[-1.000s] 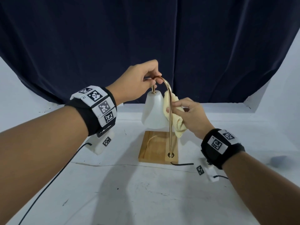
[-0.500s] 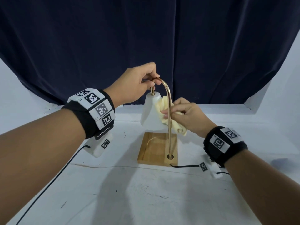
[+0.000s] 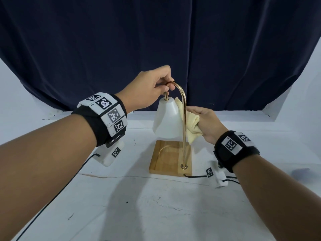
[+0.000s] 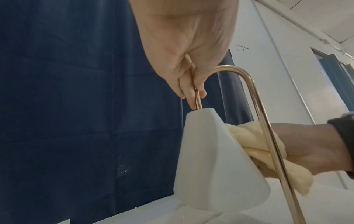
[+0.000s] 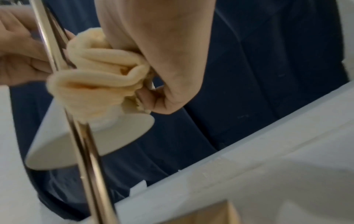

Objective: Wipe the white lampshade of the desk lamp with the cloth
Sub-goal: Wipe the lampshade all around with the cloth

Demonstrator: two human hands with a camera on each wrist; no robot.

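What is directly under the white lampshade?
Under the lampshade lies the wooden base with a faint ring mark, resting on the white table. The base's far edge is covered by the shade; the bulb inside cannot be seen.

- One desk lamp [image 3: 183, 129]: one white lampshade [image 3: 165, 121], one curved brass stem [image 3: 184, 136], one square wooden base [image 3: 166, 159].
- One pale yellow cloth [image 3: 192, 126].
- Two hands: the left hand [image 3: 149, 89] and the right hand [image 3: 207, 122].
- Two black wristbands, one on each wrist [image 3: 107, 117] [image 3: 234, 148].
- One dark blue curtain [image 3: 156, 40] along the far edge of one white table [image 3: 156, 206].
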